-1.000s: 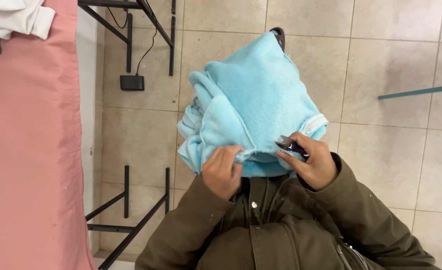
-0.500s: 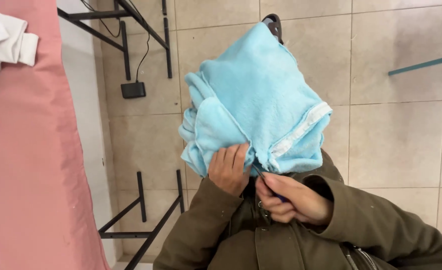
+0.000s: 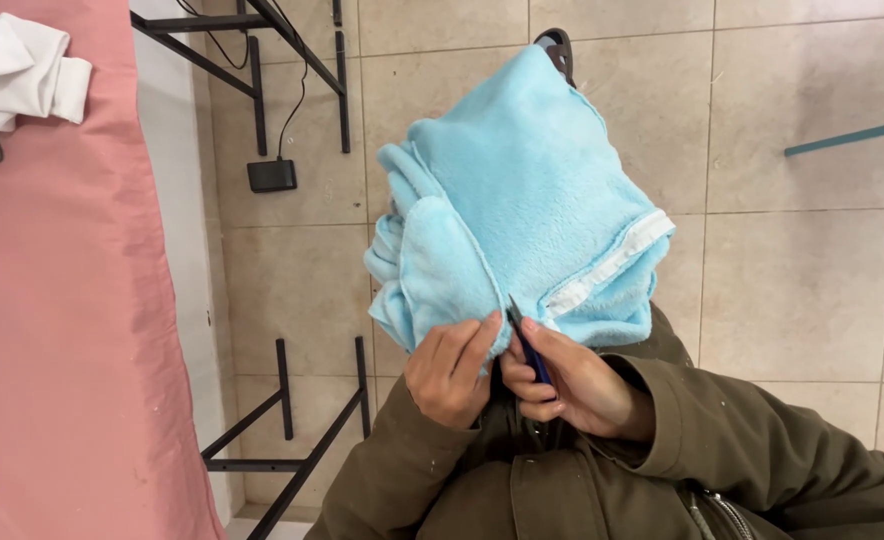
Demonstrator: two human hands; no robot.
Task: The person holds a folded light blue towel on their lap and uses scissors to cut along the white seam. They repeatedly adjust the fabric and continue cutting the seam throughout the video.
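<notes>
I'm looking straight down at a tiled floor (image 3: pixel 792 300), which lies bare to the right of my lap, so that side has the most open room. On the left a pink cloth (image 3: pixel 62 330) covers a table whose long edge runs down the view, and black metal legs (image 3: pixel 292 420) with cross bars stand between that edge and my knees, narrowing the left side. A black power box (image 3: pixel 271 175) with its cord sits on the floor near the upper legs. A white garment (image 3: pixel 17 70) lies bunched at the top left corner of the pink cloth.

The light blue fleece (image 3: pixel 522 210) is draped over my lap, reaching out over the floor, with a white strip (image 3: pixel 612 262) sewn along its right edge. My left hand (image 3: pixel 450 372) pinches the near hem of the fleece between thumb and fingers. My right hand (image 3: pixel 572 385) is closed around a small dark blue tool (image 3: pixel 527 345), whose tip touches the hem just beside the left fingertips (image 3: pixel 489 322). Both olive jacket sleeves (image 3: pixel 722 450) fill the bottom of the view.
</notes>
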